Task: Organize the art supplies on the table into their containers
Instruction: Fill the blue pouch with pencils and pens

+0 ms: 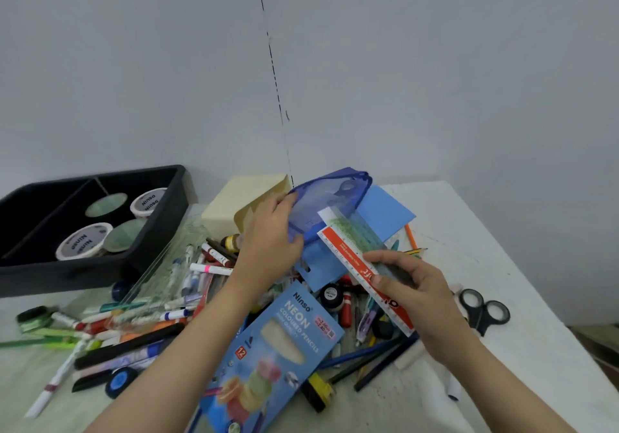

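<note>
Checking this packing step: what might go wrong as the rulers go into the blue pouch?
The rulers meet the pouch at a slant and may snag on its rim. The left hand grips only one side, so the pouch might fold. The right hand pinches two rulers together; one may slip out.

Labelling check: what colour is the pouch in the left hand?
Translucent blue pouch, head view.
</note>
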Tool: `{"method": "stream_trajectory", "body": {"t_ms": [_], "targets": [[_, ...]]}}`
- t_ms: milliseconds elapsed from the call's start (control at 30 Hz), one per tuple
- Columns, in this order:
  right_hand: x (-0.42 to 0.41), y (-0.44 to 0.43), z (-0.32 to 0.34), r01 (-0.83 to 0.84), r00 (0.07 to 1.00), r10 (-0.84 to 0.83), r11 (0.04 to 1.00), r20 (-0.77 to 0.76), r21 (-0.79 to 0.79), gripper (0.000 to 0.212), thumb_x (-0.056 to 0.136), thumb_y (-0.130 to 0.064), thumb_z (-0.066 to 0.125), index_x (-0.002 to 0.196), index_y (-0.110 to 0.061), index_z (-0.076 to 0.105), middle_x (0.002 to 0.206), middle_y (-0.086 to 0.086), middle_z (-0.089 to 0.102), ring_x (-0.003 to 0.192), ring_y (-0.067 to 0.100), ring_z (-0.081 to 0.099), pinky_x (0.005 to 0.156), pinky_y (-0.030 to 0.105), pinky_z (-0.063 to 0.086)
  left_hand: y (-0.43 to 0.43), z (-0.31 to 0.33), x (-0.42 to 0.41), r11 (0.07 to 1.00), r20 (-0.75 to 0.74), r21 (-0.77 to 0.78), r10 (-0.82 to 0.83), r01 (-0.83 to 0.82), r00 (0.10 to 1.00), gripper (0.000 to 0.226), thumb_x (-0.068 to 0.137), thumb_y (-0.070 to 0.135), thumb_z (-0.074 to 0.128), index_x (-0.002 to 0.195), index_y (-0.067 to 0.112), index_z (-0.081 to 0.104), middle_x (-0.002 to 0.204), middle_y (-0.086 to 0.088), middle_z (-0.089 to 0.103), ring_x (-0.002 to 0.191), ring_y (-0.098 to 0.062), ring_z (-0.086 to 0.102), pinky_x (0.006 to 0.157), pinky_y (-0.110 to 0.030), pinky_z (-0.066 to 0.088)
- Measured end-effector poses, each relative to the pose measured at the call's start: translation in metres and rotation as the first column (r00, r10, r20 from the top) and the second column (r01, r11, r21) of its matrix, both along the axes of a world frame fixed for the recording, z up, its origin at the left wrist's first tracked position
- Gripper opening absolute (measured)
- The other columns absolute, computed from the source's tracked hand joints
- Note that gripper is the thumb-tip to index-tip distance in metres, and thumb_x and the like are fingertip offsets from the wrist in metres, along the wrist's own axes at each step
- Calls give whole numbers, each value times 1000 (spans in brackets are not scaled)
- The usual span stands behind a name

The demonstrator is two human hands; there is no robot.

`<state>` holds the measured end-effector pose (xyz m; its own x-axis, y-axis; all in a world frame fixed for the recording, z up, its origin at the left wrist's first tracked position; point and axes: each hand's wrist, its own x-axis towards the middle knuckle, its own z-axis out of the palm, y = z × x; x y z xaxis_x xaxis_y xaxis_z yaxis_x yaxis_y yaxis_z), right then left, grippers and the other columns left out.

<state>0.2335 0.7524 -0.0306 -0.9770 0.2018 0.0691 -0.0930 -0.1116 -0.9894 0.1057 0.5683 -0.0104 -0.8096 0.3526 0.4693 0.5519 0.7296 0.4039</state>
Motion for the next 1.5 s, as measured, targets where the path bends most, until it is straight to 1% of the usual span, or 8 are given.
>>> {"method": "stream_trajectory", "body": {"t_ms": [333, 500, 667, 800, 967, 1067, 1267, 1500], "targets": [[-41, -8, 12, 249, 963, -259, 961, 74, 119, 20, 94, -17, 53, 108, -23, 66, 107, 2, 64, 91, 13, 61, 70, 23, 47, 24, -4, 38, 987, 80, 83, -146, 139, 986, 67, 79, 14, 69, 139, 9, 41, 124, 1, 48, 114, -10, 41, 92, -13, 32], [-51, -20, 24, 128, 975, -130, 992, 179, 20, 34, 102, -15, 30, 126, -20, 53, 98, -4, 62, 77, 4, 61, 64, 18, 50, 27, 0, 42, 970, 108, 153, -206, 189, 972, 63, 80, 16, 71, 137, 10, 44, 116, 4, 48, 100, 5, 38, 83, 3, 31], [-57, -22, 22, 98, 972, -101, 995, 212, 22, 52, 99, -6, 36, 144, -26, 20, 97, 2, 60, 79, 13, 65, 76, 30, 55, 18, 4, 41, 956, 162, 167, -268, 241, 950, 69, 77, 11, 72, 139, 12, 42, 115, 7, 47, 103, 6, 42, 82, 1, 35], [-62, -24, 22, 59, 957, -78, 996, 281, 72, 38, 99, -14, 41, 136, -13, 38, 105, 9, 63, 89, 18, 65, 84, 39, 55, 15, 6, 42, 947, 186, 169, -303, 273, 935, 77, 73, 21, 77, 140, 15, 40, 117, 11, 44, 100, 13, 41, 83, -1, 37], [-58, -23, 31, -7, 963, 1, 1000, 268, 21, 29, 101, -9, 35, 90, -21, 59, 76, 1, 66, 54, 6, 65, 54, 20, 53, 13, 7, 38, 953, 174, 190, -269, 236, 947, 73, 73, 16, 77, 138, 13, 43, 115, 10, 45, 101, 18, 41, 81, 1, 36], [-58, -19, 30, -63, 954, 20, 989, 299, 136, 19, 99, -14, 44, 109, -14, 61, 76, 3, 66, 51, 9, 62, 51, 21, 51, 11, 7, 37, 955, 176, 184, -264, 232, 948, 72, 72, 17, 77, 137, 16, 44, 116, 10, 48, 100, 7, 46, 80, -1, 38], [-61, -16, 28, -109, 951, 46, 975, 305, 192, 32, 90, -16, 62, 121, -10, 55, 73, 11, 69, 47, 12, 59, 44, 22, 47, 10, 9, 40, 946, 181, 206, -288, 250, 940, 72, 71, 18, 78, 135, 22, 43, 108, 24, 43, 100, 19, 42, 80, -1, 38], [-68, -17, 27, 106, 980, -141, 968, 143, 229, 27, 88, -10, 63, 115, -8, 55, 62, 7, 68, 46, 13, 60, 46, 22, 50, 3, 8, 38, 955, 246, 150, -285, 254, 926, 84, 68, 10, 78, 141, 20, 38, 121, 14, 42, 106, 8, 39, 86, -11, 39]]}}
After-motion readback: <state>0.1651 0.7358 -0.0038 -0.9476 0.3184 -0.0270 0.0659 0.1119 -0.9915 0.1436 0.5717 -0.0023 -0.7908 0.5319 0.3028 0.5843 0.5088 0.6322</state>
